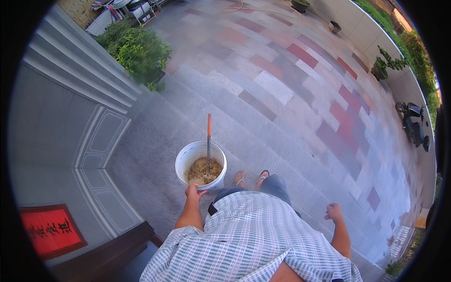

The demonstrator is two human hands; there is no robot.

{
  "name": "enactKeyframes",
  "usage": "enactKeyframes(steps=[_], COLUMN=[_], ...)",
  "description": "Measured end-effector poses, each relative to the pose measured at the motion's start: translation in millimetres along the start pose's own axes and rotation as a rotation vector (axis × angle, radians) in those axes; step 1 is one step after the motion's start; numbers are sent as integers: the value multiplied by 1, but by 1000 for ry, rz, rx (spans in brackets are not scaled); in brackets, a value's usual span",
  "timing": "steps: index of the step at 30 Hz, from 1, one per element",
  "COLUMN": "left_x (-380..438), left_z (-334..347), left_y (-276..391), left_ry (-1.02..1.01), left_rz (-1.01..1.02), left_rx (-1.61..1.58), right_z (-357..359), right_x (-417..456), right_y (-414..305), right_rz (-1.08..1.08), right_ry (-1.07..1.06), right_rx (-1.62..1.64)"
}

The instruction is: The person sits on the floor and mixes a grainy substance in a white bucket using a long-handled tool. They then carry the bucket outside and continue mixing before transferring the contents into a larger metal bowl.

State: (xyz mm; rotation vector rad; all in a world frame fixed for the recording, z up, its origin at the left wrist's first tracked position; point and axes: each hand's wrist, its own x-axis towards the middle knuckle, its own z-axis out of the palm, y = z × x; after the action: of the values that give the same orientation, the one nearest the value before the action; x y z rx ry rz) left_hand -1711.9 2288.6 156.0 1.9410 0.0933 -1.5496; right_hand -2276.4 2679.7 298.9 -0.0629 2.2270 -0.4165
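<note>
My left hand (194, 192) grips the near rim of a white plastic bucket (219, 181), with the fingers over the edge. Inside the bucket lies a brownish, wet-looking mix (197, 170). A tool with a metal shaft and an orange handle end (209, 127) stands upright in that mix; its lower end is hidden there. Out to the right of my body, away from the bucket, hangs my right hand (333, 212), its fingers curled, with nothing visible in it. My sandalled feet (240, 179) are just right of the bucket.
Stone steps (229, 120) lead down to a patchwork-tiled yard (275, 84). A leafy potted plant (135, 49) stands beside the ribbed column (81, 67) at the left. A hose (260, 9) lies on the far paving. A black scooter (413, 124) and several potted plants line the right wall.
</note>
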Motion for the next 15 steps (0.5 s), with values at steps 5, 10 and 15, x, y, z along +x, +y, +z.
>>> enactKeyframes(steps=[5, 10, 15], left_x=[4, 34, 63], left_z=[98, 155, 218], left_y=[26, 44, 27], left_ry=[-21, 61, 174], left_rz=[38, 26, 50], left_rx=[-16, 24, 11], right_z=[-24, -28, -29], right_x=[80, 166, 258], right_y=[-92, -135, -103], right_rz=[-220, -218, -62], right_ry=[9, -10, 7], right_rx=[-90, -19, 36])
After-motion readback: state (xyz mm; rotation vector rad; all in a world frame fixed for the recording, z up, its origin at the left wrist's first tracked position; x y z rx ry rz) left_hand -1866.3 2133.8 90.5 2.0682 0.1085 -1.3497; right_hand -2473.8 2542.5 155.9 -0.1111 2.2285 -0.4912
